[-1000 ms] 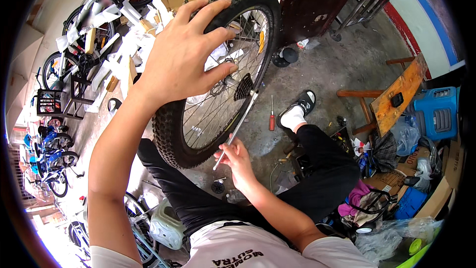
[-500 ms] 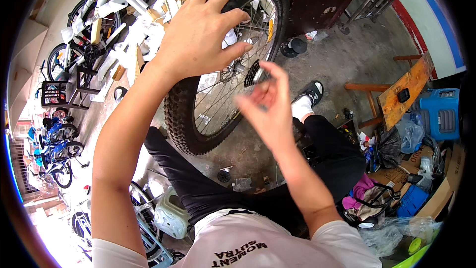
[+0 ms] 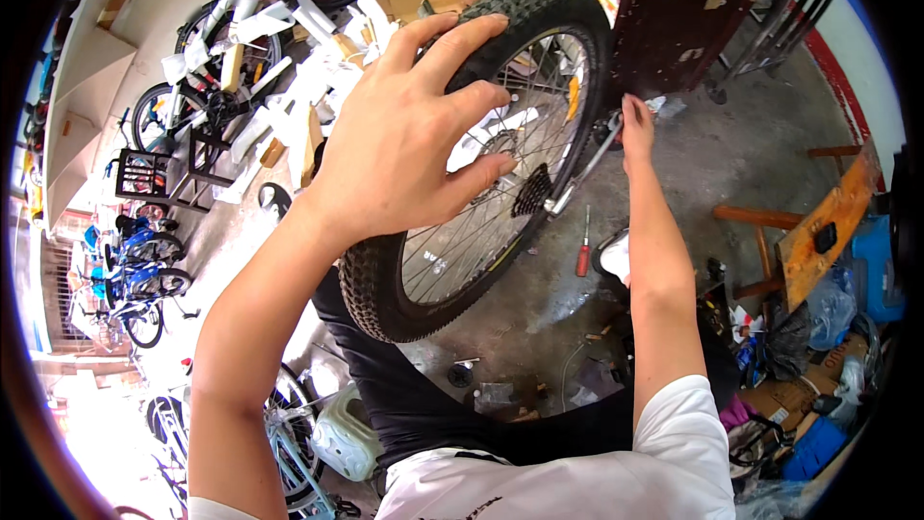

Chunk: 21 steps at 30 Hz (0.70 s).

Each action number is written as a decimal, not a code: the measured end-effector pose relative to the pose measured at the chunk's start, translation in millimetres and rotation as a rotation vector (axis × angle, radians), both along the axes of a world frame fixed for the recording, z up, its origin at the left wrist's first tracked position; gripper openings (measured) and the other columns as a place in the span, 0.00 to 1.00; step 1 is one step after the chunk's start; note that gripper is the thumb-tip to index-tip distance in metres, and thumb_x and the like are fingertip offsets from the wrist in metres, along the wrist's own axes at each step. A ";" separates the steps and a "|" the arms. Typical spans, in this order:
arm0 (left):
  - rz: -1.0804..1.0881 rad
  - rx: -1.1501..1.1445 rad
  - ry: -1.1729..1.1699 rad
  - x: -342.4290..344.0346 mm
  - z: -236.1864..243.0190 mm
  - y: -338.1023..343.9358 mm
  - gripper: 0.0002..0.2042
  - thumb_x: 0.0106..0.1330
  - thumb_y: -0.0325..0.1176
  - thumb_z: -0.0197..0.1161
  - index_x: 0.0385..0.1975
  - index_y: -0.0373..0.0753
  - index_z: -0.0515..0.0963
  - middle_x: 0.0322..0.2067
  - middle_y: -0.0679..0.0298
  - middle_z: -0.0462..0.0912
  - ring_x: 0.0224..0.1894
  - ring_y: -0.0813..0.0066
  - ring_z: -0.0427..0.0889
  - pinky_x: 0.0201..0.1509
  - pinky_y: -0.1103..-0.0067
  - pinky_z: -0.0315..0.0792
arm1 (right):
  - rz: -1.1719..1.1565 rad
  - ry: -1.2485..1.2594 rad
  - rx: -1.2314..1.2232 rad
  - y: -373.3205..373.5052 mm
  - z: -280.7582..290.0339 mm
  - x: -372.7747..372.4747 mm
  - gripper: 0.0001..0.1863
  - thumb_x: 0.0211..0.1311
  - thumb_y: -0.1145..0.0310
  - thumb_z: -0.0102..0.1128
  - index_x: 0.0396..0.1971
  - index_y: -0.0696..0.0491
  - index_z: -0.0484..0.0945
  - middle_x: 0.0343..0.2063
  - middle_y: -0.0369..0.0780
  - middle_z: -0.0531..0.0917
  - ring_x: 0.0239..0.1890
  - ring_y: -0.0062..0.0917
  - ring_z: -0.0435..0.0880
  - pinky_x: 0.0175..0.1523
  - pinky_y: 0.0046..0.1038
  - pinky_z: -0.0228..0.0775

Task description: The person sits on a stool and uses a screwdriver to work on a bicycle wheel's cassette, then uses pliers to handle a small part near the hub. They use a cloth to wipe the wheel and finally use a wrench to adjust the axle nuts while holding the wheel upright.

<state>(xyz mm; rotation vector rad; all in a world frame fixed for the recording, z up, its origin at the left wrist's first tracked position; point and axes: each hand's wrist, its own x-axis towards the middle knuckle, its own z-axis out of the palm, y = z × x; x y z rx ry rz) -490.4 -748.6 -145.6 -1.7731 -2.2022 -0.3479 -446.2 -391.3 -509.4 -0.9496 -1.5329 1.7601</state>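
Observation:
A bicycle wheel (image 3: 377, 313) with a knobbly black tyre stands upright and tilted in front of me. My left hand (image 3: 399, 130) lies over the tyre's upper left side, fingers spread and curved around it. At the hub sits a black cassette (image 3: 530, 191) of stacked sprockets. A long silver wrench (image 3: 595, 166) reaches from the cassette's centre out to the right. My right hand (image 3: 635, 133) is closed on the wrench's far end, arm stretched forward. How the wrench's near end meets the hub is too small to make out.
On the floor right of the wheel lies a red-handled screwdriver (image 3: 582, 258). A wooden stool (image 3: 818, 231) stands farther right, near a blue case (image 3: 874, 265). Bicycles and white packing scraps (image 3: 289, 116) crowd the left. A dark red door (image 3: 674, 14) is beyond the wheel.
My right hand has moved from beside the cassette outward and away, and now grips the wrench's end. My left hand stays on the tyre. The view has shifted, bringing the screwdriver into sight.

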 end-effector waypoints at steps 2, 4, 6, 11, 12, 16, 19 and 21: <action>-0.011 0.011 -0.018 1.5 0.7 0.8 0.19 0.51 0.38 0.75 0.43 0.41 0.84 0.68 0.53 0.71 0.67 0.43 0.69 0.67 0.57 0.69 | -0.016 -0.102 -0.079 -0.3 -53.7 18.6 0.20 0.72 0.47 0.61 0.54 0.45 0.81 0.33 0.28 0.78 0.28 0.14 0.74 0.28 0.20 0.69; 0.033 -0.030 -0.051 4.9 2.4 -6.4 0.20 0.50 0.37 0.75 0.44 0.41 0.83 0.68 0.54 0.71 0.68 0.44 0.68 0.67 0.57 0.68 | 0.028 -0.183 -0.214 -31.8 -93.3 29.0 0.23 0.72 0.45 0.60 0.55 0.44 0.79 0.33 0.29 0.78 0.28 0.15 0.75 0.28 0.20 0.71; 0.031 -0.026 -0.013 5.9 2.1 -7.7 0.20 0.49 0.36 0.76 0.44 0.41 0.83 0.68 0.53 0.71 0.68 0.45 0.68 0.68 0.58 0.67 | 0.068 -0.301 -0.333 -55.7 -127.0 50.4 0.24 0.70 0.39 0.58 0.54 0.42 0.77 0.32 0.30 0.79 0.28 0.17 0.77 0.27 0.23 0.72; 0.004 -0.011 -0.023 10.7 5.5 6.5 0.14 0.54 0.23 0.68 0.42 0.40 0.83 0.67 0.55 0.73 0.68 0.47 0.70 0.68 0.60 0.67 | 0.128 -0.458 -0.531 -114.0 -190.3 99.8 0.23 0.72 0.38 0.49 0.40 0.43 0.78 0.26 0.32 0.80 0.23 0.20 0.79 0.24 0.27 0.72; 0.003 -0.009 -0.026 10.9 4.7 8.2 0.14 0.54 0.23 0.68 0.42 0.40 0.83 0.67 0.55 0.73 0.68 0.47 0.70 0.68 0.60 0.67 | 0.186 -0.522 -0.544 -133.0 -198.5 109.0 0.27 0.72 0.36 0.47 0.36 0.45 0.80 0.25 0.33 0.80 0.21 0.20 0.79 0.23 0.27 0.72; 0.006 0.026 -0.032 9.1 -1.7 18.3 0.13 0.56 0.19 0.63 0.41 0.39 0.82 0.67 0.54 0.73 0.67 0.46 0.71 0.67 0.60 0.68 | 0.224 -0.587 -0.622 -236.4 -198.9 150.4 0.38 0.73 0.29 0.38 0.34 0.51 0.82 0.26 0.35 0.82 0.22 0.22 0.80 0.23 0.26 0.73; 0.022 0.026 0.004 6.0 -1.5 17.2 0.14 0.56 0.19 0.63 0.42 0.41 0.82 0.67 0.56 0.73 0.68 0.47 0.70 0.67 0.60 0.68 | 0.063 -0.480 -0.786 -308.2 -170.2 170.4 0.38 0.74 0.29 0.39 0.31 0.52 0.80 0.20 0.36 0.82 0.17 0.21 0.78 0.21 0.25 0.70; 0.018 0.040 0.014 -0.8 -5.4 13.4 0.15 0.56 0.19 0.63 0.43 0.41 0.82 0.67 0.56 0.73 0.68 0.48 0.70 0.68 0.60 0.68 | 0.082 -0.492 -0.764 -343.4 -135.4 182.9 0.39 0.74 0.29 0.37 0.29 0.52 0.80 0.20 0.36 0.83 0.17 0.20 0.78 0.20 0.24 0.69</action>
